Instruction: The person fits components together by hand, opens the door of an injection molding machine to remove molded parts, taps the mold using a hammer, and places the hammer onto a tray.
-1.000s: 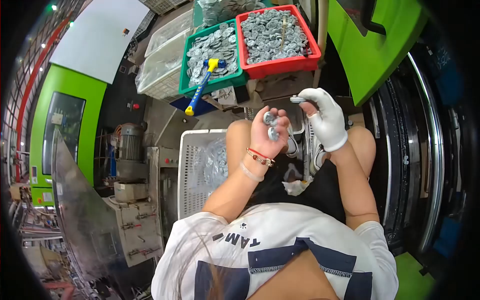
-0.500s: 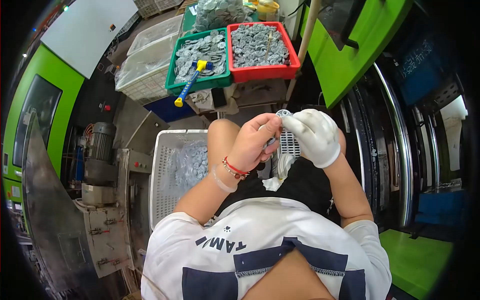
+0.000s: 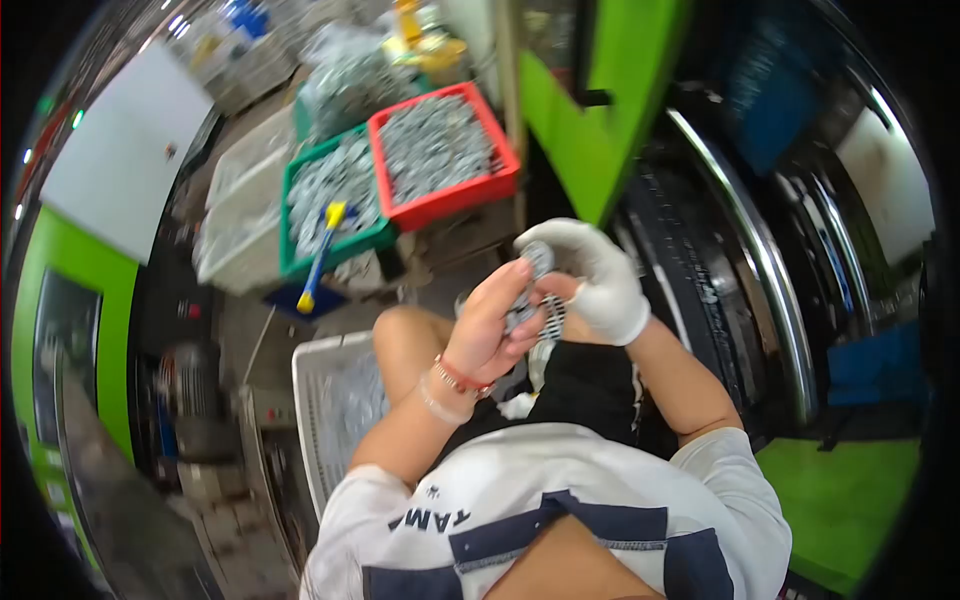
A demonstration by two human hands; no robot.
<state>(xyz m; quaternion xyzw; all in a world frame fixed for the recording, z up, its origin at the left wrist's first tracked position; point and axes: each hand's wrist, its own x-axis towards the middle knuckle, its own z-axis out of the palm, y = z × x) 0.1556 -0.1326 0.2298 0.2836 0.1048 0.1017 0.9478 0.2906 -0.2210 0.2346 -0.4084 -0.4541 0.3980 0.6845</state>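
Cluttered workshop floor, green machine panel (image 3: 575,140) up front on the right, motion blur over most of it. My left hand (image 3: 490,315), bare, wrist with bracelets, is closed: thumb and fingers clamped on a grey disc (image 3: 539,258), tilted, with more grey pieces (image 3: 517,314) tucked against the fingers below it. My right hand (image 3: 598,285), white glove with the thumb bare, curls round the disc's far right side, fingertips at its upper edge; can't tell if they pinch it or only touch. Both hands are above my lap, near each other. Ahead and left, a green tray (image 3: 345,252) full of grey discs sits right beside a red tray (image 3: 455,209) heaped with small grey parts. Blue-and-yellow hammer (image 3: 322,250) lies across the green tray, head on the discs, handle sticking out over the near edge. Clear bag (image 3: 355,90) of grey pieces behind the trays. Pale crates (image 3: 232,245) left of the green tray. White basket (image 3: 308,420) beside my left leg, plastic-wrapped contents (image 3: 348,405) inside, too blurred to name.
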